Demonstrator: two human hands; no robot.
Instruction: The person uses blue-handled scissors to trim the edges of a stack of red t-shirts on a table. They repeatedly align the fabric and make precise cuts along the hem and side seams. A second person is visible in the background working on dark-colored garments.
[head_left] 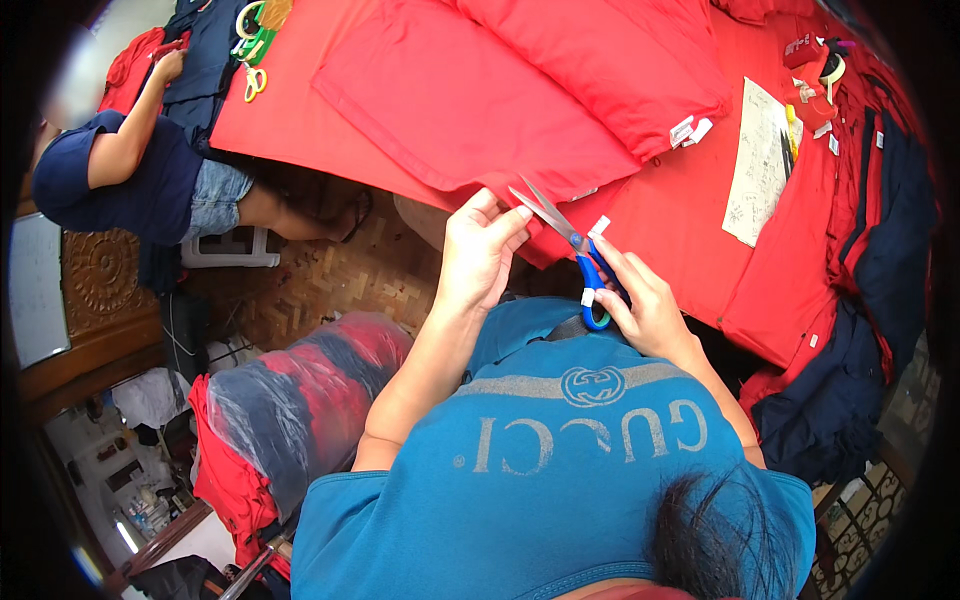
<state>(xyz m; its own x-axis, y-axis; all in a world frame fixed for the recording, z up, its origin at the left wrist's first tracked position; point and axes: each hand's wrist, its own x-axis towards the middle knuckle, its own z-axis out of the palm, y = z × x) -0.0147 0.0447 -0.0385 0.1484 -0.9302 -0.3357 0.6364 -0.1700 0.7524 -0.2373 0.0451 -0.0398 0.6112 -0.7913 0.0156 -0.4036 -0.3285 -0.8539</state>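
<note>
My right hand (642, 302) grips a pair of scissors (590, 290) with blue handles. Their metal blades are parted and point up and to the left, toward the fingertips of my other hand. At the near edge of the table, my left hand (478, 248) is closed in a pinch on the edge of a red garment (500, 110). The blades pass right beside that thumb; whether they touch cloth or thread is too small to tell. A white tag (600, 226) shows on the red fabric just above my right hand.
Folded red cloth (620, 70) lies across the red-covered table. A handwritten paper (757, 165) and red and navy garments (870, 230) are to the right. Yellow-handled scissors (255, 84) lie far left, near another person (130, 180). Below stands a plastic-wrapped clothing bundle (310, 400).
</note>
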